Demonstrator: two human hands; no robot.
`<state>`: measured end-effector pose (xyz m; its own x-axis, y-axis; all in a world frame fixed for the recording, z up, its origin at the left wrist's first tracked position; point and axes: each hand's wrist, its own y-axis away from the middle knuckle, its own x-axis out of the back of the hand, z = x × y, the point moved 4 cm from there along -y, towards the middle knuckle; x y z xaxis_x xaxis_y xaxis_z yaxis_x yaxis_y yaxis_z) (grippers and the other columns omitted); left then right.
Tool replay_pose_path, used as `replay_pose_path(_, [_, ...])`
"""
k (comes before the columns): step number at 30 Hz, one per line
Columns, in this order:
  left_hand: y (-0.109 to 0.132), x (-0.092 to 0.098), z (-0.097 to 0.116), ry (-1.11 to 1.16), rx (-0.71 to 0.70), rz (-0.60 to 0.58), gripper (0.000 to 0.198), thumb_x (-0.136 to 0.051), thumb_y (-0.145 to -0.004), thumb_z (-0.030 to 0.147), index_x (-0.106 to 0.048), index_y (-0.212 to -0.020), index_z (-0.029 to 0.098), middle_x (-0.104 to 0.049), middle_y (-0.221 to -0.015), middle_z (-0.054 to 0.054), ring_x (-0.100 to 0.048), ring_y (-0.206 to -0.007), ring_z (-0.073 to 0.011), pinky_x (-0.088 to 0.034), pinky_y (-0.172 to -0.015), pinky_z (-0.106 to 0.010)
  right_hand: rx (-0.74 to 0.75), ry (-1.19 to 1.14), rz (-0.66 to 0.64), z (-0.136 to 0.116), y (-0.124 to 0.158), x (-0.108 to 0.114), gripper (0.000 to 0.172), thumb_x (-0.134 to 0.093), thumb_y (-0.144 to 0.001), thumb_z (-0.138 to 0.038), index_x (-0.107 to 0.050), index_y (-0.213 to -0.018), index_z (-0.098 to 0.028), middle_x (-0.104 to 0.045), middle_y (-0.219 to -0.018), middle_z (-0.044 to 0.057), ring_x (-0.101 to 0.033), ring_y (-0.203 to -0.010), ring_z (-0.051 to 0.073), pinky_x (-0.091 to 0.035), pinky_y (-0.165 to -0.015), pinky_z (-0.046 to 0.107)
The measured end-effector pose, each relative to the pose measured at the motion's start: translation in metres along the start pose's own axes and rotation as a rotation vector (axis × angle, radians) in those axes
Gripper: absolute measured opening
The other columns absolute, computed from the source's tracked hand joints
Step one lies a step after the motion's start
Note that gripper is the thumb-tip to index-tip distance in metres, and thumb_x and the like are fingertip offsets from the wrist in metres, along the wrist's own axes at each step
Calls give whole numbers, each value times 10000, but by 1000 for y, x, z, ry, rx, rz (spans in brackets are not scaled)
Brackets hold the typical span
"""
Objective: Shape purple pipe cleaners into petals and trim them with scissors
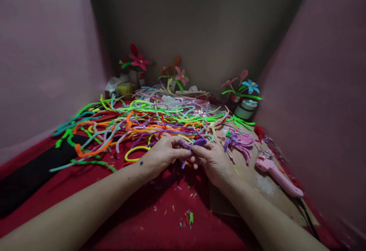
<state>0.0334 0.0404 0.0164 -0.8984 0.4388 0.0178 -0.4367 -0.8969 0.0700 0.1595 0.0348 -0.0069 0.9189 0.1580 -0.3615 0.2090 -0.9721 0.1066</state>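
Between my two hands is a purple pipe cleaner (199,142), bent into a loop on the right with loose ends to the left and below. My left hand (166,152) pinches it at the crossing, thumb and fingers pressed together. From the other side my right hand (213,161) grips it close to the loop, its fingertips nearly touching the left thumb. Just behind the hands spreads a tangled heap of coloured pipe cleaners (148,110). Yellow scissor handles (136,152) show beside my left wrist; their blades are hidden.
A pink glue gun (278,174) lies on a cardboard sheet (265,201) at right, near a pink and purple bundle (240,142). Pipe-cleaner flowers (140,61) and a pale jar (246,108) stand along the back. Scraps (191,217) litter the red cloth (137,220).
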Motion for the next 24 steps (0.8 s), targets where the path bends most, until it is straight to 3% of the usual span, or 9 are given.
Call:
replay_pose_path(3, [1, 0, -1, -24, 7, 59, 42, -628, -678, 185, -621, -703, 152, -599, -555, 31, -460, -454, -65, -292, -434, -179, 57, 117, 20, -3, 2, 0, 134, -667, -661, -252, -615, -627, -134, -563, -483, -17, -459, -396, 74, -356, -390, 198])
replay_pose_path(7, [1, -1, -1, -51, -8, 62, 39, -596, -689, 160, -627, -709, 145, -611, -613, 25, -500, -527, -79, -369, -513, -187, 74, 261, 72, -5, 3, 3, 137, -651, -662, -237, -583, -583, -148, -528, -446, -37, -416, -357, 66, -311, -368, 203])
replay_pose_path(12, [-1, -2, 2, -56, -93, 80, 57, -590, -686, 145, -607, -740, 141, -605, -680, 24, -535, -622, -91, -410, -603, -201, 50, 271, 53, -7, 3, 1, 128, -620, -668, -220, -571, -569, -154, -507, -431, -41, -389, -337, 64, -287, -340, 201])
replay_pose_path(16, [1, -3, 4, -185, -162, 108, 43, -554, -704, 128, -595, -707, 142, -605, -677, 10, -550, -650, -110, -427, -633, -218, 27, 239, 31, -4, 4, -1, 141, -595, -667, -203, -561, -541, -150, -482, -413, -42, -384, -334, 67, -292, -324, 197])
replay_pose_path(19, [6, -2, 5, -454, -316, 153, 95, -511, -746, 115, -597, -733, 154, -598, -668, 3, -539, -635, -112, -416, -611, -219, 17, 189, 7, 0, 3, 0, 155, -578, -668, -198, -551, -525, -147, -469, -409, -40, -380, -331, 65, -282, -317, 192])
replay_pose_path(24, [18, -16, 8, -1012, -820, 89, 199, -412, -831, 109, -586, -741, 146, -593, -695, -54, -494, -668, -145, -384, -637, -271, -66, 52, -23, 5, 2, 1, 128, -577, -616, -167, -524, -501, -147, -467, -416, -36, -383, -339, 68, -279, -318, 190])
